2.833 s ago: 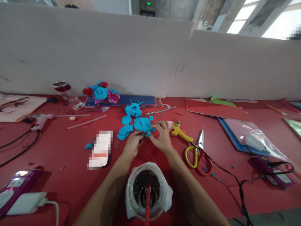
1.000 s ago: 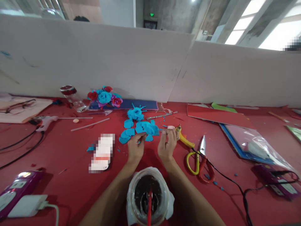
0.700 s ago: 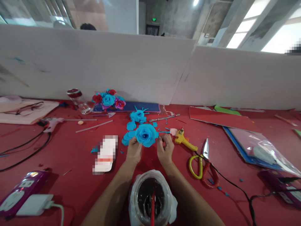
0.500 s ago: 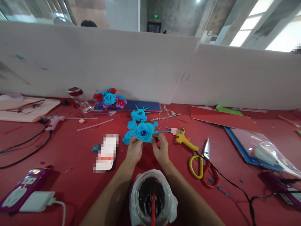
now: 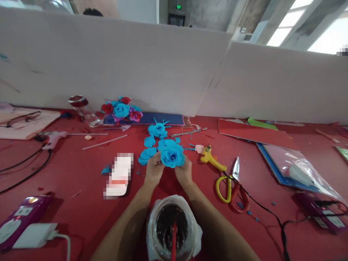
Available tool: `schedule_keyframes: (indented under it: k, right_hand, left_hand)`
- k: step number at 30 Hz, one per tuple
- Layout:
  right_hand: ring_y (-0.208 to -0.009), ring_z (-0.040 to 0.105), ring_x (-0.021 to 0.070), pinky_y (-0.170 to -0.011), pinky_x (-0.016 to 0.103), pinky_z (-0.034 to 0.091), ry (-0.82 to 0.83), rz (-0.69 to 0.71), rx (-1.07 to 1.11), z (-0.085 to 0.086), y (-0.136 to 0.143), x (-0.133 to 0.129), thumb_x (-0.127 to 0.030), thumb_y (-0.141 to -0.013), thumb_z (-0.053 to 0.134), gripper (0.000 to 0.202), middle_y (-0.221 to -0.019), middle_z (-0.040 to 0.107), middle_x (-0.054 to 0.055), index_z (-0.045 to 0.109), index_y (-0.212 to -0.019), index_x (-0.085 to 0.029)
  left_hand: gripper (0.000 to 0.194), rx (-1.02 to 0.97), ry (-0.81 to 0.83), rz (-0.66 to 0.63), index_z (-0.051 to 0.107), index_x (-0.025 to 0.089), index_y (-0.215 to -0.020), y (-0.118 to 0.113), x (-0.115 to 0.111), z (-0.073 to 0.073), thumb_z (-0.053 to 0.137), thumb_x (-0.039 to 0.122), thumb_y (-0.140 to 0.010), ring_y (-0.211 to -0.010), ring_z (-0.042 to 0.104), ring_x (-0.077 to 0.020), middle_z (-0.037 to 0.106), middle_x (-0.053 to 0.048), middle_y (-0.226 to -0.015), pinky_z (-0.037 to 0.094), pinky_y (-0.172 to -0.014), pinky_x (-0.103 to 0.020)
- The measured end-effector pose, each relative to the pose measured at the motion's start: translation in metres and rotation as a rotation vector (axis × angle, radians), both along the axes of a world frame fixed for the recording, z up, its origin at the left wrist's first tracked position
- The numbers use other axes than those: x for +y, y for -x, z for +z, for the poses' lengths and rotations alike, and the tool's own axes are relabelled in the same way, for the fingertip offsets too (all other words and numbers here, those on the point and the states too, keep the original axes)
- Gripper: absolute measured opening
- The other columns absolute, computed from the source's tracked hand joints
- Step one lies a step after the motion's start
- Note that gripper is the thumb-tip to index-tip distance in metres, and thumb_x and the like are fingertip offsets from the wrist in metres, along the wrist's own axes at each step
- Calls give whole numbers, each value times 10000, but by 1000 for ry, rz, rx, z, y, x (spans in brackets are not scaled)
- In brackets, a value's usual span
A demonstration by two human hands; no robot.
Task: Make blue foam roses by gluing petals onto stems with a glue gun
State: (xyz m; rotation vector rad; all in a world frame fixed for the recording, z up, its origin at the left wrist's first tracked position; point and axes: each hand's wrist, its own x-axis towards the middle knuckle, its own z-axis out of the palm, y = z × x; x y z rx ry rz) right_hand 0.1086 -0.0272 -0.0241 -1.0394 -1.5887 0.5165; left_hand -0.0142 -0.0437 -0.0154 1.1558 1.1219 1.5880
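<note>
A blue paper flower (image 5: pixel 172 155) with layered petals faces me between my two hands. My left hand (image 5: pixel 154 168) is closed on its left lower side, and my right hand (image 5: pixel 184 171) is closed at its right side; the flower hides some of the fingertips. Cut blue petals (image 5: pixel 147 154) lie on the table just left of the flower. Behind it sits a cluster of small blue flowers with thin strips (image 5: pixel 158 129). A yellow glue gun (image 5: pixel 210 158) rests right of my right hand.
Scissors (image 5: pixel 236 181) lie at right on the red table (image 5: pixel 89 217). A cup with a red straw (image 5: pixel 174 232) stands close in front of me. At left are a phone (image 5: pixel 119 175), a pink glue gun (image 5: pixel 53 139) and a purple power strip (image 5: pixel 24 217). A bouquet (image 5: pixel 121 110) stands at the back.
The flower has tilted to face me more and sits slightly lower and further right in view. My right hand has moved partly behind it. The camera view has shifted a little.
</note>
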Motion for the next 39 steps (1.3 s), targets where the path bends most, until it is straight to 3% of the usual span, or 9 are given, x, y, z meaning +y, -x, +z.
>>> schedule_keyframes:
  k: [3,6,10,17,20,29,32,36,39]
  right_hand:
    - [-632,571,162,-621,281,460,-3,13,-8,1,-3,2,-196,-787,487,236,-634,627,20,530,-556,-206]
    - [-689,616,175,-676,301,490,3,-12,-4,2,-5,5,-218,-810,503,200,-722,683,43,600,-636,-203]
    - [-663,612,172,-663,294,492,2,-71,-2,0,-6,7,-209,-801,505,191,-695,680,34,610,-641,-203]
    - [-654,601,175,-657,293,490,18,-59,-31,-3,-4,5,-189,-796,493,185,-705,681,31,619,-663,-207]
    - [-683,618,183,-665,292,487,25,-64,-40,-4,-3,3,-150,-759,470,188,-716,691,40,626,-671,-206]
    - [-646,600,180,-631,281,472,61,-47,-13,-2,-3,3,-159,-727,484,162,-688,678,25,626,-662,-204]
    - [-644,603,179,-637,287,485,76,-49,34,-3,-3,3,-140,-702,475,179,-702,687,19,639,-680,-210]
    - [-668,611,183,-652,291,486,59,-22,31,-2,0,2,-152,-707,467,167,-695,682,24,606,-638,-216]
    - [-597,559,168,-599,274,457,65,4,4,0,4,0,-172,-704,468,173,-594,612,11,519,-545,-218]
  left_hand:
    - [196,-16,43,33,666,169,-644,0,-1,5,730,348,-691,-712,558,-160,659,-6,-699,482,-739,-317]
    - [280,-180,92,76,681,176,-787,1,-1,11,700,447,-720,-723,585,-150,676,-9,-772,481,-720,-299]
    - [455,-359,125,4,626,207,-1001,1,-7,22,555,605,-793,-784,636,-169,684,-48,-919,501,-689,-302]
    - [370,-212,140,-66,563,216,-1025,-9,-22,34,722,361,-724,-704,615,-126,652,9,-885,507,-702,-277]
    - [440,-217,152,-55,549,215,-1038,-12,-21,36,772,276,-663,-797,633,-137,661,1,-955,512,-739,-268]
    - [640,-170,187,-136,526,232,-1127,-10,-22,37,826,224,-562,-943,650,-184,683,-26,-1046,506,-851,-316]
    - [535,-23,183,-131,598,197,-1037,-5,-19,36,823,245,-554,-876,641,-194,688,-43,-986,504,-798,-309]
    - [127,293,63,83,656,182,-736,3,-13,30,701,292,-691,-726,581,-166,662,-23,-805,473,-693,-279]
    - [150,368,-30,185,597,195,-585,7,-9,21,644,264,-710,-634,534,-156,602,3,-643,451,-639,-272]
